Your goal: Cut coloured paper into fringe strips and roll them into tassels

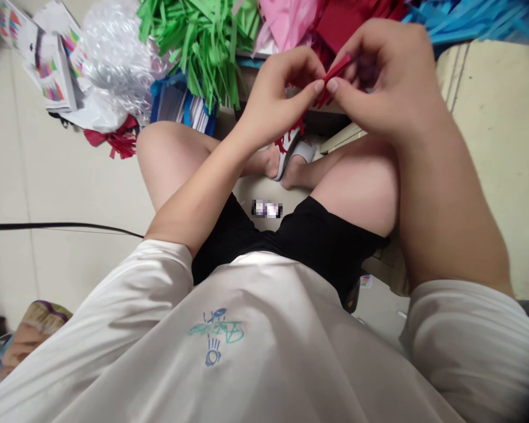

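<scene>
Pinched red strip (338, 69), broad floor (77, 182) leftward

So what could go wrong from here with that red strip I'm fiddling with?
The narrow red strip is pinched at the fingertips of your left hand and right hand, so it might slip or tear if pulled hard. The loose green strips hang close to your left hand and could get brushed or snagged.
</scene>
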The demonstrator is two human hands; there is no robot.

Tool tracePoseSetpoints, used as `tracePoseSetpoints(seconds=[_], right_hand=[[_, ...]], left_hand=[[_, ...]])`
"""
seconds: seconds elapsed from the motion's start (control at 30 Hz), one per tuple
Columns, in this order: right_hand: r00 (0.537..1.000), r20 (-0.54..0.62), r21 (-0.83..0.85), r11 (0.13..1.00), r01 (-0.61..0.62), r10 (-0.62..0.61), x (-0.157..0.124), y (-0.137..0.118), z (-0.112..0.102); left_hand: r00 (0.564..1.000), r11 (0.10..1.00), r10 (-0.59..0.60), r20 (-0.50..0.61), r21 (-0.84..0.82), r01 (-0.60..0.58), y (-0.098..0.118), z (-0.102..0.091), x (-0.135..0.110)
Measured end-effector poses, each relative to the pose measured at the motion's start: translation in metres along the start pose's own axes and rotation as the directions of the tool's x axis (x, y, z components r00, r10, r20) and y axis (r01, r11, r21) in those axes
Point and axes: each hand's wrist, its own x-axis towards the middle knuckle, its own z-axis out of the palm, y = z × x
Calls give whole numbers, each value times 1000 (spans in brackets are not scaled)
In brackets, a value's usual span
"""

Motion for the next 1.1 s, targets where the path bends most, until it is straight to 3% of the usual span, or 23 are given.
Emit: tracePoseSetpoints(seconds=[0.17,0.3,0.5,0.67,0.9,1.0,1.1], right_hand=[[1000,-7,-25,1000,-15,15,0,0,1],[1000,-10,-22,1000,-20,20,0,0,1],[1000,-9,-61,998,-18,17,0,-4,1],[998,-38,-139,988,-59,55,1,-4,1],[997,-73,-155,988,-21,10,1,1,3],[997,-79,-192,981,-20,5,2,2,2],[998,-65,-213,977,-27,13,4,3,2]], left_hand=[[998,990,-65,18,130,63,0,-3,-1],[998,997,46,34,65,-48,-17,-2,1],[999,990,15,49,142,-21,-13,0,-2],[984,979,176,16,103,-177,-23,4,-1],[976,962,207,71,168,-216,-39,4,3],[974,957,219,66,180,-227,-30,9,1],[979,965,200,-28,177,-192,-7,14,-4]])
